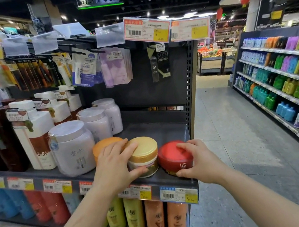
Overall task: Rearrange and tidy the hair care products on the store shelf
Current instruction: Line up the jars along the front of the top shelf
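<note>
Head view: the gold jar (144, 156) stands at the front edge of the dark shelf (165, 130) and serves as the landmark. The left hand (114, 163) grips this jar, its fingers (130, 146) curled over the left part of the gold lid and its thumb pressed against the jar's lower front. Just right of the gold jar, touching or nearly touching it, sits the red jar (175, 157), marked VS on its front. The right hand (198, 161) holds the red jar from the right, fingers curled over the lid and thumb at the lower front rim. Just left of the gold jar and a little behind it stands an orange jar (103, 145), partly hidden by the left hand. Further left of the gold jar stand three pale tubs (74, 147) in a row running to the back, and beyond them white pump bottles (33, 132). Below the gold jar, price tags (179, 194) line the shelf edge, with yellow and orange bottles (155, 219) on the shelf underneath
</note>
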